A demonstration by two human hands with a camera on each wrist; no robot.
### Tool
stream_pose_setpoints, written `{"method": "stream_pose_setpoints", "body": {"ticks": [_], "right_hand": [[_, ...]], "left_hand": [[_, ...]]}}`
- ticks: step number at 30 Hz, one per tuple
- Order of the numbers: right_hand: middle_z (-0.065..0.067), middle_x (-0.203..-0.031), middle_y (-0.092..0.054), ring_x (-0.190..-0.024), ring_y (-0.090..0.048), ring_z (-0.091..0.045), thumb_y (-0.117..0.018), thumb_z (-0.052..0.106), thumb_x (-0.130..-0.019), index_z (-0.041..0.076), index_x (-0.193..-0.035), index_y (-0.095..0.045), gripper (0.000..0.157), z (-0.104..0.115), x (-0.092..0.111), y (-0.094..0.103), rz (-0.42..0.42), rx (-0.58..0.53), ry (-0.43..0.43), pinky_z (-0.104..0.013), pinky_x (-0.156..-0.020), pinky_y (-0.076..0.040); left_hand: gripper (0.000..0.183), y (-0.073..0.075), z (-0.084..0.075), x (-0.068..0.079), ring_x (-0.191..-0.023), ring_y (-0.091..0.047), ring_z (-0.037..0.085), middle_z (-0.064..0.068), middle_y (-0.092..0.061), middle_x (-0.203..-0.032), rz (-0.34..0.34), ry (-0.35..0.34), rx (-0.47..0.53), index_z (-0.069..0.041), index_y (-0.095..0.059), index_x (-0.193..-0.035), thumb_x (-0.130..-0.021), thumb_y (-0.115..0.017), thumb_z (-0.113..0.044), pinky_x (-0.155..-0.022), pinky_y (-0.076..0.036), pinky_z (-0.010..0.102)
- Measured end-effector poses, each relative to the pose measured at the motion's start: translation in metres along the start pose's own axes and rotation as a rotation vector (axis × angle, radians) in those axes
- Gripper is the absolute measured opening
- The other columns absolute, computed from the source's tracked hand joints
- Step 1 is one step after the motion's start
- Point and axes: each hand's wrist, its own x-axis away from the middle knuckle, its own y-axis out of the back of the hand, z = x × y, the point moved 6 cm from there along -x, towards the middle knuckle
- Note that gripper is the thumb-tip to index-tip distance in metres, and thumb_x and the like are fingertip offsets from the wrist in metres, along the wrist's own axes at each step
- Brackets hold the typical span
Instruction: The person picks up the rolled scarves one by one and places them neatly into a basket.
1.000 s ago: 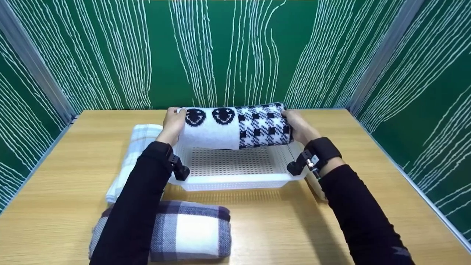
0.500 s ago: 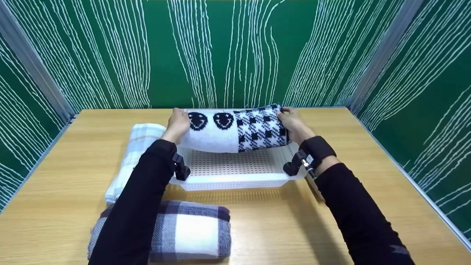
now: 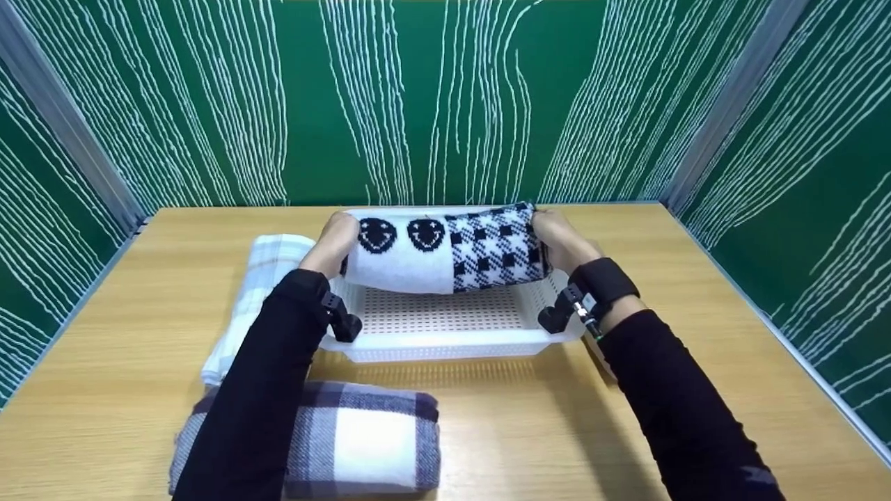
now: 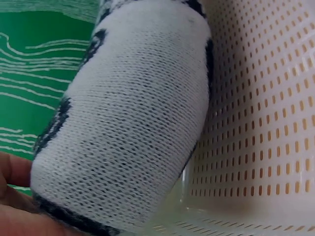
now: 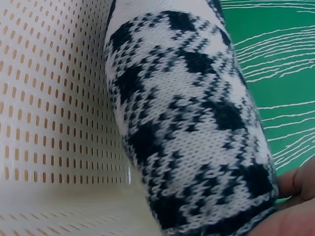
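A rolled or folded knitted scarf (image 3: 407, 271), white with black smiling shapes at one side and black-and-white houndstooth at the other, lies across the rear part of a white perforated plastic basket (image 3: 445, 341). My left hand (image 3: 335, 243) grips its left end; thumb and fingers (image 4: 19, 221) show at that end in the left wrist view. At the houndstooth end, my right hand (image 3: 564, 240) holds on, its fingers (image 5: 290, 221) visible in the right wrist view. The basket's perforated floor shows in front of the scarf. Whether the scarf touches that floor, I cannot tell.
A rolled grey, white and dark plaid blanket (image 3: 376, 445) lies near the table's front, partly under my left forearm. Left of the basket is a pale blue-and-white plaid cloth (image 3: 261, 285). My right wrist mostly covers a beige thing (image 3: 597, 358). A green wall (image 3: 320, 139) stands behind the table.
The scarf has come slightly down and nearer to me over the basket, with both hands moving along. My left fingertips have dropped out of sight behind its end in the head view.
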Motion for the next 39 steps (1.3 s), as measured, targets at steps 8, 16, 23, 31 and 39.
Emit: {"method": "stream_pose_setpoints", "body": {"ticks": [8,16,23,31,39], "right_hand": [[-0.015,-0.147,-0.023,-0.13,-0.026,-0.026,-0.023,-0.001,-0.094,0.001,-0.148,-0.016,0.054,-0.002,-0.004,-0.007,0.07,-0.016,-0.031,-0.034,-0.111,-0.023],[-0.017,-0.154,-0.014,-0.134,-0.025,-0.029,-0.022,-0.009,-0.091,0.007,-0.153,-0.001,0.068,-0.002,-0.004,-0.008,0.115,-0.028,-0.034,-0.037,-0.111,-0.024],[-0.005,-0.159,0.01,-0.143,0.003,-0.022,-0.018,-0.009,-0.091,0.016,-0.153,0.009,0.072,-0.004,-0.006,-0.01,0.13,-0.042,-0.069,-0.036,-0.115,-0.004],[-0.011,-0.157,0.017,-0.142,0.009,-0.027,-0.02,-0.016,-0.086,0.017,-0.151,0.015,0.081,-0.001,-0.005,-0.01,0.172,0.025,-0.057,-0.042,-0.114,0.0],[-0.017,-0.156,0.016,-0.142,0.0,-0.032,-0.023,-0.02,-0.084,0.015,-0.151,0.015,0.085,0.006,-0.001,-0.005,0.175,0.051,-0.048,-0.044,-0.114,-0.009]], "left_hand": [[0.063,0.01,-0.117,0.136,-0.142,-0.008,0.025,0.014,-0.008,-0.157,0.096,0.207,0.16,0.001,-0.007,-0.151,-0.09,-0.021,0.003,-0.114,-0.012,0.04],[0.063,0.008,-0.126,0.148,-0.142,-0.007,0.026,0.018,-0.005,-0.157,0.149,0.216,0.142,0.004,-0.004,-0.15,-0.091,-0.027,0.005,-0.114,-0.011,0.039],[0.077,0.007,-0.105,0.133,-0.141,0.005,0.021,0.013,0.009,-0.158,0.161,0.267,0.207,0.001,0.006,-0.15,-0.082,-0.028,0.013,-0.114,0.001,0.034],[0.062,0.009,-0.106,0.137,-0.142,-0.004,0.029,0.021,-0.004,-0.156,0.124,0.266,0.045,0.008,-0.002,-0.148,-0.091,-0.027,0.008,-0.115,-0.009,0.036],[0.049,0.014,-0.114,0.14,-0.123,-0.036,0.027,0.023,-0.039,-0.136,-0.035,0.202,-0.024,0.014,-0.034,-0.135,-0.086,-0.036,0.013,-0.104,-0.034,0.033]]}}
